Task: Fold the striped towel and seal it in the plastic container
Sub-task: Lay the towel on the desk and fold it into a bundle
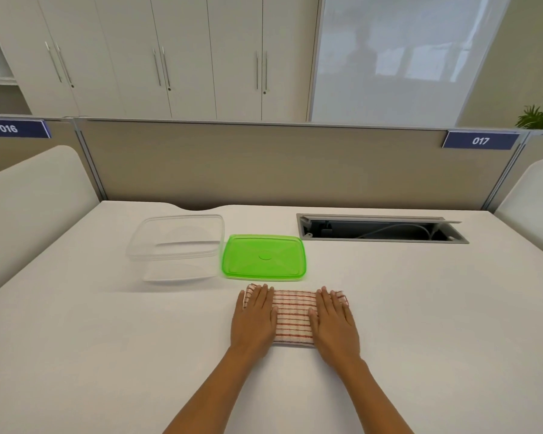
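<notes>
A red-and-white striped towel (293, 314) lies folded into a small rectangle on the white table. My left hand (254, 319) rests flat on its left end and my right hand (334, 324) flat on its right end, fingers extended, gripping nothing. Just behind the towel lies the green lid (264, 256), flat on the table. To the lid's left stands the clear plastic container (176, 245), open and with nothing in it.
An open cable hatch (380, 230) is sunk into the table at the back right. A beige partition (264, 164) closes the table's far edge, with white side panels left and right. White table surface (107, 355) stretches to the left of my arms.
</notes>
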`<control>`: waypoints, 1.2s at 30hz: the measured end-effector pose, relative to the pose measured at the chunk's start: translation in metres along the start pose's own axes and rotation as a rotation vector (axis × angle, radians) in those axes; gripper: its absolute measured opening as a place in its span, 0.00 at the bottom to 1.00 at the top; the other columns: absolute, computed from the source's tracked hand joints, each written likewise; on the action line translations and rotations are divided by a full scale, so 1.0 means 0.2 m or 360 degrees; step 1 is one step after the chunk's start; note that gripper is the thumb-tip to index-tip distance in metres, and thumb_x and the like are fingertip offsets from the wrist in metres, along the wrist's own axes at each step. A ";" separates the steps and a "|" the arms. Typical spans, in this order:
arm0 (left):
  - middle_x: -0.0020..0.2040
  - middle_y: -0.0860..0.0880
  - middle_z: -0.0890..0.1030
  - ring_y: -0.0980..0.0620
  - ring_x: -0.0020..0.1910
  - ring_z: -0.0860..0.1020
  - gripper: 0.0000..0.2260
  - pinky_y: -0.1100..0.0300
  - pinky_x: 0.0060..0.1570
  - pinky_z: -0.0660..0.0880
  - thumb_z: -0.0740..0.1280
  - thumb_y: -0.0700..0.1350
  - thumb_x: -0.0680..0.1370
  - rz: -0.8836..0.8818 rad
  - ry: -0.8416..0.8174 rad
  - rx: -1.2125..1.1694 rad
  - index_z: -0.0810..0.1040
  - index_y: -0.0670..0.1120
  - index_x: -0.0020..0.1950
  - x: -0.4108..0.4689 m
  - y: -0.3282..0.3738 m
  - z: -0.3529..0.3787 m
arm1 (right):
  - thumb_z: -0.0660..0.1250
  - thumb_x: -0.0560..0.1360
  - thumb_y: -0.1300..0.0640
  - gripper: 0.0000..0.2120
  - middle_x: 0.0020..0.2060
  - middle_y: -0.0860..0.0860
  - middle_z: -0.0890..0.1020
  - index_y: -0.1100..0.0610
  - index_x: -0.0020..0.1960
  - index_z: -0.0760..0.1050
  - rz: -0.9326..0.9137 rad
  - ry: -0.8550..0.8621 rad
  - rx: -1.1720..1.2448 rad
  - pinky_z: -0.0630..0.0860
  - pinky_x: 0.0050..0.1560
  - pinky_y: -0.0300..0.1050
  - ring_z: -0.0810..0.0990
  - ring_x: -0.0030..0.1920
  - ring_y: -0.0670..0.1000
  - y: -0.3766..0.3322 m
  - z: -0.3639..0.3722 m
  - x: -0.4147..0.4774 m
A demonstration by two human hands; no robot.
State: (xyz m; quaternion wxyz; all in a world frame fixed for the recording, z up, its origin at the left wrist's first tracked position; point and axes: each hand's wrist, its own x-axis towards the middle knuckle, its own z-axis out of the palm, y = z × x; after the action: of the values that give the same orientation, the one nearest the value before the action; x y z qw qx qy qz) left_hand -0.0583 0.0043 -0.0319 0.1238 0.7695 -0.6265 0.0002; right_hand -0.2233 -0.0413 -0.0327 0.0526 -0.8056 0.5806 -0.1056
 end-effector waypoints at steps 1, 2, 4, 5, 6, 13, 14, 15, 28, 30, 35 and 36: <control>0.78 0.52 0.55 0.56 0.76 0.51 0.23 0.52 0.75 0.41 0.45 0.51 0.81 -0.0008 0.0000 -0.0009 0.51 0.49 0.76 0.00 -0.01 0.00 | 0.44 0.81 0.48 0.26 0.77 0.48 0.49 0.53 0.77 0.45 0.0049 -0.0005 0.0005 0.40 0.75 0.45 0.46 0.77 0.47 0.02 0.00 0.00; 0.78 0.52 0.54 0.56 0.76 0.50 0.23 0.53 0.75 0.42 0.45 0.50 0.81 -0.0022 0.0000 -0.0030 0.50 0.49 0.76 0.00 -0.01 0.00 | 0.44 0.81 0.48 0.26 0.78 0.48 0.49 0.54 0.77 0.45 0.0098 -0.0013 0.0016 0.41 0.75 0.46 0.46 0.77 0.47 0.03 -0.01 0.00; 0.78 0.51 0.52 0.55 0.77 0.49 0.23 0.53 0.75 0.44 0.46 0.49 0.81 -0.0099 0.0026 -0.0091 0.49 0.48 0.76 -0.01 -0.01 -0.01 | 0.44 0.81 0.48 0.26 0.78 0.48 0.47 0.54 0.77 0.44 0.0176 -0.0036 0.0030 0.42 0.75 0.48 0.45 0.77 0.47 0.05 -0.02 0.00; 0.78 0.51 0.51 0.53 0.77 0.49 0.24 0.52 0.75 0.47 0.47 0.48 0.81 -0.0166 0.0045 -0.0136 0.48 0.47 0.77 -0.01 -0.01 -0.01 | 0.45 0.81 0.48 0.27 0.78 0.49 0.46 0.54 0.77 0.44 0.0209 -0.0048 0.0046 0.43 0.75 0.48 0.46 0.77 0.48 0.06 -0.03 -0.01; 0.79 0.50 0.50 0.51 0.77 0.50 0.24 0.52 0.75 0.49 0.47 0.47 0.81 -0.0250 0.0058 -0.0199 0.47 0.47 0.77 -0.02 -0.01 -0.02 | 0.45 0.81 0.48 0.27 0.78 0.50 0.46 0.55 0.77 0.43 0.0241 -0.0058 0.0068 0.45 0.76 0.49 0.47 0.77 0.50 0.07 -0.04 -0.01; 0.77 0.40 0.55 0.45 0.76 0.54 0.26 0.52 0.75 0.51 0.51 0.52 0.81 -0.0687 -0.0040 -0.0499 0.57 0.39 0.74 -0.02 -0.05 -0.10 | 0.54 0.80 0.48 0.29 0.71 0.59 0.66 0.64 0.74 0.53 0.0548 0.0136 0.0270 0.65 0.67 0.49 0.64 0.70 0.57 0.12 -0.12 -0.03; 0.77 0.40 0.56 0.45 0.76 0.55 0.25 0.52 0.74 0.52 0.52 0.52 0.80 -0.0694 -0.0059 -0.0511 0.60 0.39 0.73 -0.02 -0.05 -0.10 | 0.55 0.79 0.47 0.28 0.68 0.58 0.70 0.63 0.73 0.57 0.0599 0.0154 0.0270 0.67 0.64 0.50 0.67 0.67 0.57 0.12 -0.13 -0.03; 0.76 0.40 0.58 0.44 0.75 0.56 0.24 0.52 0.73 0.54 0.54 0.52 0.80 -0.0705 -0.0073 -0.0549 0.63 0.39 0.72 -0.01 -0.05 -0.11 | 0.57 0.79 0.46 0.27 0.65 0.58 0.72 0.62 0.70 0.62 0.0642 0.0143 0.0298 0.69 0.62 0.50 0.69 0.65 0.58 0.13 -0.14 -0.03; 0.58 0.33 0.78 0.35 0.56 0.78 0.22 0.40 0.58 0.75 0.64 0.28 0.70 -0.1177 -0.0431 -0.2296 0.70 0.36 0.64 0.04 -0.06 -0.24 | 0.68 0.72 0.63 0.19 0.55 0.56 0.79 0.56 0.61 0.71 0.0682 -0.0034 0.1487 0.75 0.50 0.48 0.77 0.49 0.53 0.15 -0.23 0.01; 0.59 0.32 0.78 0.35 0.55 0.78 0.23 0.41 0.55 0.76 0.63 0.25 0.70 -0.1122 -0.0465 -0.2505 0.71 0.36 0.64 0.03 -0.09 -0.25 | 0.68 0.71 0.65 0.19 0.54 0.55 0.78 0.54 0.60 0.72 0.0633 0.0010 0.1602 0.76 0.48 0.49 0.77 0.49 0.53 0.16 -0.27 0.01; 0.56 0.43 0.80 0.46 0.53 0.78 0.28 0.54 0.45 0.77 0.66 0.25 0.69 -0.0692 -0.0526 -0.2643 0.68 0.43 0.66 -0.01 -0.20 -0.28 | 0.64 0.72 0.69 0.19 0.51 0.49 0.80 0.45 0.50 0.74 0.0353 0.0083 0.1725 0.78 0.45 0.48 0.80 0.49 0.53 0.13 -0.48 0.04; 0.58 0.43 0.79 0.46 0.56 0.78 0.28 0.54 0.48 0.77 0.68 0.27 0.69 -0.0547 -0.0621 -0.2569 0.68 0.44 0.66 -0.02 -0.22 -0.30 | 0.64 0.72 0.69 0.19 0.49 0.48 0.81 0.44 0.49 0.74 0.0260 0.0088 0.1738 0.76 0.43 0.45 0.80 0.48 0.52 0.11 -0.54 0.05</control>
State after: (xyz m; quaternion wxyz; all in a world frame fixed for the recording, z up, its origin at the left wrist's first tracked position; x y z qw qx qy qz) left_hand -0.0072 0.0273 0.0176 0.5232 0.5159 -0.3191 -0.5986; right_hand -0.2659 -0.0530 0.0681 0.4556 -0.6105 0.5032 -0.4080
